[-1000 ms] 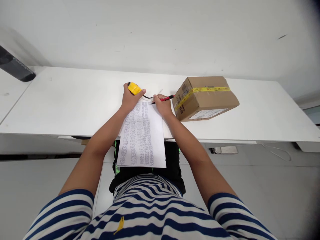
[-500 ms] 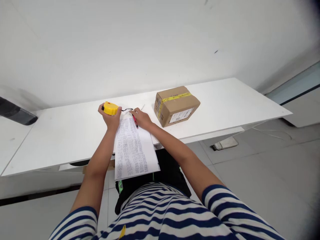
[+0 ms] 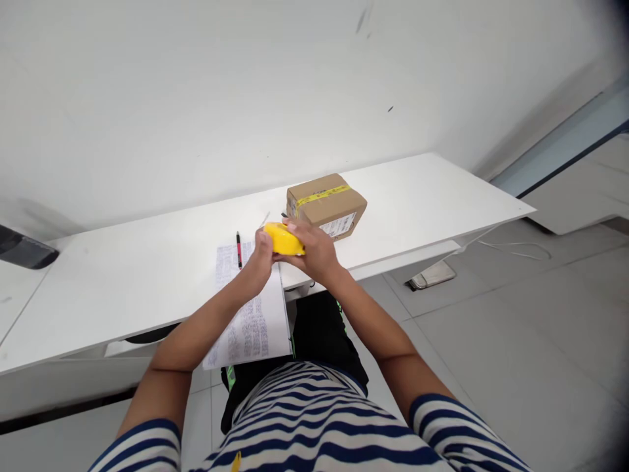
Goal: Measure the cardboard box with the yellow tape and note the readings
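Snugly, fingers (image 3: 293,227) around yellow tape measure (image 3: 282,240)

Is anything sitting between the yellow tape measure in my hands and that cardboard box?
Nothing visible does. The left hand and right hand hold the tape measure right in front of the cardboard box; only a strip of table shows between. The pen lies on the paper, off to the left.
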A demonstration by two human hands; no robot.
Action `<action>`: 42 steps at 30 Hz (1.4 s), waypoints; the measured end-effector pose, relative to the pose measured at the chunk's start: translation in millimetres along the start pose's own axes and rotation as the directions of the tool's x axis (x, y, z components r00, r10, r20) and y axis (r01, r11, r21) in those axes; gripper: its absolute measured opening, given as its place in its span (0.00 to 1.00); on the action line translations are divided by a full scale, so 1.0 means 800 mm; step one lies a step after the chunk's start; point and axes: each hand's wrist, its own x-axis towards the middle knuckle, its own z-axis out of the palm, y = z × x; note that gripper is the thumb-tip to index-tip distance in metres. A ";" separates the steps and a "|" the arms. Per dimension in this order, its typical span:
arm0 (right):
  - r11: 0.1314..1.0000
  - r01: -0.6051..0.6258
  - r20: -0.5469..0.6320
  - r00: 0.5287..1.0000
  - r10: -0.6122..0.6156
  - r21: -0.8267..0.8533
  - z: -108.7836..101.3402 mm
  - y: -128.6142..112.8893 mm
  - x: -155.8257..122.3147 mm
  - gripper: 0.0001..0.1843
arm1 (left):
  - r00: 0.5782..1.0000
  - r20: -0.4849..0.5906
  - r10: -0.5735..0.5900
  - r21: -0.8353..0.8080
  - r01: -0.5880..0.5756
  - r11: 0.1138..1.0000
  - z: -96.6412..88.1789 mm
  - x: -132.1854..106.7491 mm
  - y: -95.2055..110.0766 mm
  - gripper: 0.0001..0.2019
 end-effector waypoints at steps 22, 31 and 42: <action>0.667 -0.467 -0.677 0.180 0.714 0.580 -0.123 -0.037 -0.041 0.33 | 0.820 0.553 0.152 0.811 -0.571 0.132 0.001 0.047 0.022 0.45; 0.624 -0.392 -0.500 0.379 0.779 0.676 -0.093 -0.077 0.000 0.45 | 0.885 0.411 0.219 0.337 -0.371 0.865 0.062 -0.016 0.083 0.30; 0.632 -0.371 -0.457 0.459 0.762 0.680 -0.089 -0.089 -0.004 0.39 | 0.850 0.467 -0.245 0.183 0.178 0.967 0.079 0.011 0.085 0.34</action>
